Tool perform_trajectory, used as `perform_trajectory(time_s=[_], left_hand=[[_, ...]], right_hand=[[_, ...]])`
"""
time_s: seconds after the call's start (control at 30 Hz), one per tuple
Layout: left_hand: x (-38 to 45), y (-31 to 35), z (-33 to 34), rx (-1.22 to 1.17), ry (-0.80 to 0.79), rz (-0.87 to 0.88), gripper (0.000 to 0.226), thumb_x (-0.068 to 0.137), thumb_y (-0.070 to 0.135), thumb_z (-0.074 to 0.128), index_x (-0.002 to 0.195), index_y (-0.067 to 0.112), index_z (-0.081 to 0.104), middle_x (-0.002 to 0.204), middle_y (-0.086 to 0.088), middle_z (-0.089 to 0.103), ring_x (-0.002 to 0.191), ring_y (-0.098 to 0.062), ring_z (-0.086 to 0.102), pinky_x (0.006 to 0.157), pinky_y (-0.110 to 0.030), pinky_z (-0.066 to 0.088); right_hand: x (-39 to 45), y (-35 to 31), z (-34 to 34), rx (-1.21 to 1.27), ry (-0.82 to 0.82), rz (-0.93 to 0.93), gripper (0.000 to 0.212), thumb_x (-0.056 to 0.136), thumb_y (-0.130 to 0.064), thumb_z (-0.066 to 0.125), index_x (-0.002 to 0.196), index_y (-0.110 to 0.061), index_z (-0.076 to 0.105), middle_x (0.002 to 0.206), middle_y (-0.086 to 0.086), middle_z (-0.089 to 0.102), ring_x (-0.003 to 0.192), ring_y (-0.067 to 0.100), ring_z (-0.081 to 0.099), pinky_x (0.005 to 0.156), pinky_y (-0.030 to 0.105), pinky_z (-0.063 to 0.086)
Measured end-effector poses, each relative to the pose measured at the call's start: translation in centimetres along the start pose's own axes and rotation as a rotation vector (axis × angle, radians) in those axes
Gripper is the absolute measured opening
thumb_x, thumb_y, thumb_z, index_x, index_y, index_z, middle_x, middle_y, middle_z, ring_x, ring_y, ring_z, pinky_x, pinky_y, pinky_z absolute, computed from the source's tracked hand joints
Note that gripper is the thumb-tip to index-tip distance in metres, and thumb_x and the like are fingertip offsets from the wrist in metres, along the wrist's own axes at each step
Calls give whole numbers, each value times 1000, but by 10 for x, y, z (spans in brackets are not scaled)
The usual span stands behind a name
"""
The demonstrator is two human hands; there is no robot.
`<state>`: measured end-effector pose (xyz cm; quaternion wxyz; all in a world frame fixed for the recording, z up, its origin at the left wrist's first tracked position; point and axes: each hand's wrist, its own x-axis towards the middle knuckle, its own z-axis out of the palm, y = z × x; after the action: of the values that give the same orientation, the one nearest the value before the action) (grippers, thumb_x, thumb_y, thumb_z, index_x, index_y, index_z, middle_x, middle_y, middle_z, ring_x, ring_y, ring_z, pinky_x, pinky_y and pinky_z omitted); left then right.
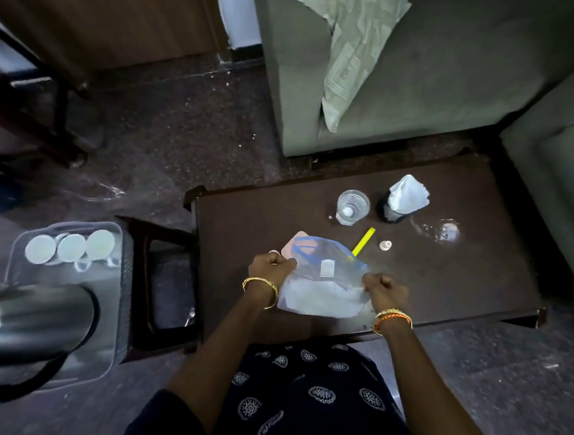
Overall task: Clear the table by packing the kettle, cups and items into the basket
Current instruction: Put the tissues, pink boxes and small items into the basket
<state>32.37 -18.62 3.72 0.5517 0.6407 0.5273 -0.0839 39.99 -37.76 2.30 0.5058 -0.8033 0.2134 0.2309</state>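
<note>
A clear zip bag (321, 282) with blue trim and white contents lies on the dark table (445, 284). My left hand (269, 267) grips its left edge and my right hand (384, 288) grips its right edge. A pink item (295, 243) pokes out behind the bag. The grey basket (113, 306) stands at the left on a stool, holding a steel kettle (26, 320) and three white cups (70, 246). On the table stand a clear glass (351, 207), a black holder with tissue (403, 200), a second clear glass (446, 231), a yellow stick (364, 240) and a small white cap (385, 245).
A grey sofa (426, 91) with a patterned cushion (354, 44) stands behind the table, and another seat (562, 191) is at the right. A wooden stool (160, 276) sits between basket and table. Dark speckled floor lies at the left.
</note>
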Motion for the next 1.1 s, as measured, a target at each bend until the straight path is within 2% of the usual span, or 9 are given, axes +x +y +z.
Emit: perform_trajectory(time_s=[0.13, 0.23, 0.33, 0.53, 0.67, 0.8, 0.9, 1.0, 1.1], left_hand=[[3, -5, -27, 23, 66, -21, 34, 69, 14, 68, 44, 17, 45, 49, 6, 47, 54, -16, 42, 47, -20, 34], [8, -11, -47, -7, 108, -24, 30, 70, 3, 65, 56, 21, 44, 70, -1, 59, 69, -20, 53, 61, -26, 48], [12, -17, -66, -141, 81, 20, 37, 71, -10, 63, 63, 21, 44, 77, -7, 61, 75, -20, 56, 73, -35, 53], [5, -22, -109, -314, 10, 90, 40, 74, -23, 56, 75, 16, 49, 72, -1, 56, 69, -17, 56, 45, -17, 49], [8, -25, -146, -264, -37, 114, 36, 78, -15, 59, 101, 12, 54, 97, -4, 56, 98, -18, 52, 78, -31, 47], [10, -34, -179, -225, -29, 163, 37, 82, -13, 55, 116, 2, 58, 108, -8, 55, 97, -15, 55, 64, -21, 51], [5, -41, -197, -207, -94, 208, 14, 87, 17, 63, 101, 15, 64, 89, 4, 64, 61, 6, 61, 45, -4, 43], [1, -53, -206, -166, -301, 185, 26, 80, 31, 71, 105, 27, 64, 98, 15, 65, 84, 11, 63, 62, 0, 47], [1, -69, -208, -95, -373, 139, 43, 68, 27, 82, 109, 26, 66, 107, 7, 69, 100, -7, 65, 83, -20, 53]], right_hand=[[-18, -14, 31, -25, 88, -188, 40, 71, 5, 68, 52, -19, 42, 97, 21, 60, 92, 26, 58, 89, 40, 45], [-28, -26, 51, -245, 76, -377, 25, 68, 5, 65, 53, -6, 48, 104, 26, 59, 99, 28, 58, 81, 26, 41], [-44, -43, 67, -436, 11, -600, 22, 65, -2, 66, 85, -2, 57, 104, 22, 56, 96, 31, 54, 80, 36, 44], [-76, -63, 127, -1128, -711, -871, 98, 62, -44, 77, 143, -25, 25, 153, 2, 25, 138, 21, 30, 107, 45, 32], [-77, -63, 158, -1150, -791, -867, 65, 75, -29, 72, 134, -22, 45, 130, 9, 58, 117, 29, 55, 92, 38, 45], [-81, -72, 177, -1140, -834, -874, 21, 75, -32, 71, 86, -14, 69, 94, 13, 71, 91, 32, 63, 75, 35, 49], [-86, -87, 183, -1108, -898, -784, 24, 73, -33, 74, 59, -20, 59, 65, 0, 63, 64, 18, 58, 52, 24, 36], [-96, -102, 190, -1068, -1028, -703, 36, 71, -33, 78, 48, -25, 51, 52, -12, 51, 51, 3, 47, 48, 22, 32], [-104, -113, 198, -1028, -1127, -633, 28, 68, -33, 80, 51, -30, 59, 55, -15, 59, 55, 0, 54, 52, 20, 39]])
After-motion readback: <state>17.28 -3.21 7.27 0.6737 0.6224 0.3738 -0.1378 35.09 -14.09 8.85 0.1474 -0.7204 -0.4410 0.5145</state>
